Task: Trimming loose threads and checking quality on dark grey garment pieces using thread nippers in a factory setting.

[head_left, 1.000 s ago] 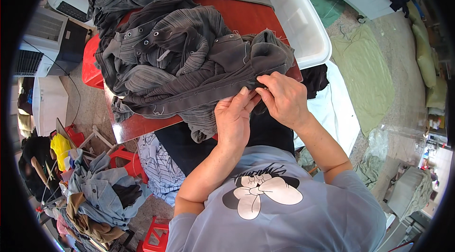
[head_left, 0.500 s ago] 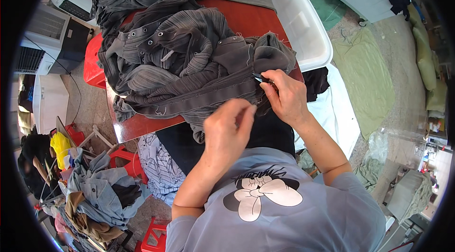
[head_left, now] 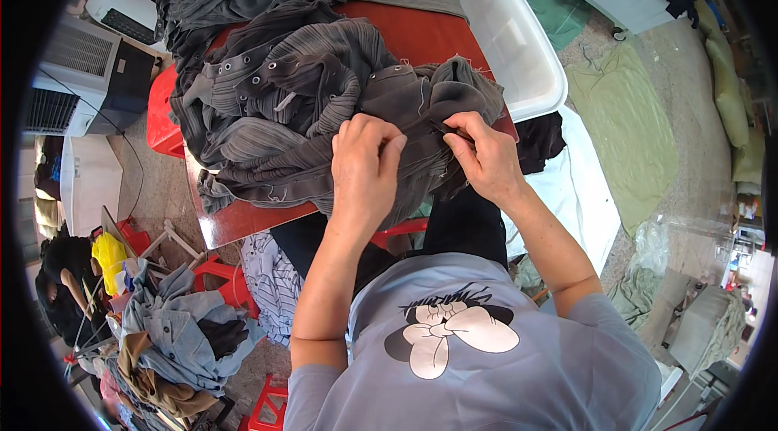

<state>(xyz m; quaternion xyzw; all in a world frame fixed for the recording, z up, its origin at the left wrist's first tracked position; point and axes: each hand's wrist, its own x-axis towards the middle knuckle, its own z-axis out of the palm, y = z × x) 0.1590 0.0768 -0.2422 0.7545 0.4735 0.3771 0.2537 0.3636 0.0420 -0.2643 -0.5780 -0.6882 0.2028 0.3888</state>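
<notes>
Grey pleated garment (head_left: 308, 107) with a row of snap studs is heaped on the red tabletop (head_left: 421, 25), its near edge hanging over the front. The left hand (head_left: 365, 167) is pressed on that edge, fingers curled closed around a fold of the cloth. The right hand (head_left: 484, 157) is pinched shut on the fabric just beside it. A white tub (head_left: 510, 34) is set at the tabletop's right side.

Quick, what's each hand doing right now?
Left hand: fingers curled, pressing on the grey pleated garment.
Right hand: pinching the garment's edge.
</notes>
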